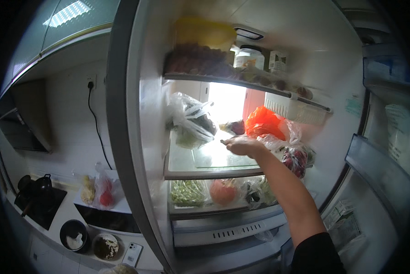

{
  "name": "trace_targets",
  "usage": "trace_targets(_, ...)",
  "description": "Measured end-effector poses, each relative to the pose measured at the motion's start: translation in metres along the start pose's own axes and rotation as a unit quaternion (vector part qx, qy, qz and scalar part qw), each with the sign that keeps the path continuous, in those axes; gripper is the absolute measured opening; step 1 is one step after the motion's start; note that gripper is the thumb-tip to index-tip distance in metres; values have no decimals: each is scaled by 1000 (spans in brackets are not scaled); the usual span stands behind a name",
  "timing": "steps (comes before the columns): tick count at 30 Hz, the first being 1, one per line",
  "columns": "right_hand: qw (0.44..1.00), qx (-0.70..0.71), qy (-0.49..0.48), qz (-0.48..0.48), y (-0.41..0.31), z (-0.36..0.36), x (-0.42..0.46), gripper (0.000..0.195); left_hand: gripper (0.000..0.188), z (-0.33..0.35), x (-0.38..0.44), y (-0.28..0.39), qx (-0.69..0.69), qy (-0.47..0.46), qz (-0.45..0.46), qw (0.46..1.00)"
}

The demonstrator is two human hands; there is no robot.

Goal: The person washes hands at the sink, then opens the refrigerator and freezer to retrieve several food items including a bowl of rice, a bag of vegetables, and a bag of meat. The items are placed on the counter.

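Observation:
My right hand (pixel 243 146) reaches into the open refrigerator, over the glass middle shelf (pixel 181 164). Something small and greenish shows at its fingertips; whether the fingers grip it I cannot tell. Just beyond the hand sits an orange plastic bag (pixel 264 122), with clear plastic wrapping beside it. A wrapped dark item (pixel 235 126) lies farther back, near the bright light. To the left of the hand rests a knotted clear plastic bag (pixel 193 120) with dark and green contents. Wrapped dark red produce (pixel 295 161) is right of my forearm. My left hand is out of view.
Above is a shelf with a yellow-lidded container (pixel 205 34), a jar (pixel 249 58) and a white basket (pixel 294 108). Below are bagged greens (pixel 188 192) and a round reddish item (pixel 222 191). Door racks (pixel 380 174) stand right. A phone (pixel 133 254) and pot (pixel 74 234) occupy the left counter.

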State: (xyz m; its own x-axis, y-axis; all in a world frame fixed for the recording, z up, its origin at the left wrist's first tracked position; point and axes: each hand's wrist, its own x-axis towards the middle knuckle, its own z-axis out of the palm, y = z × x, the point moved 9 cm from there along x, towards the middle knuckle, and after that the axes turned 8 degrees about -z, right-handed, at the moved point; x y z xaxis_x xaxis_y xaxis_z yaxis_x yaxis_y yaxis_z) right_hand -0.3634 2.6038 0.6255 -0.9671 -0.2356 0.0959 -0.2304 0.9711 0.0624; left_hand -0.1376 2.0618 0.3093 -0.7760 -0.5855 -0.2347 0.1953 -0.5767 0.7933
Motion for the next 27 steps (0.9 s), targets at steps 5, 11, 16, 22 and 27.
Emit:
trace_targets(5,986,7,-78,-148,-66,16,-1,47,47,3,6,-1,4,-6,-7,1000)
trace_targets(11,991,103,-87,-16,-38,-26,-6,35,49,5,9,-1,5,-1,-8,1000)
trace_targets(16,994,-25,19,102,61,-50,72,26,50,4,8,-1,9,3,-7,1000)
trace_targets(22,983,-95,-22,153,107,-15,128,33,51,-5,1,5,8,28,7,1000)
trace_targets(27,989,-68,-62,115,121,13,152,32,52,-12,-5,11,13,47,16,999)
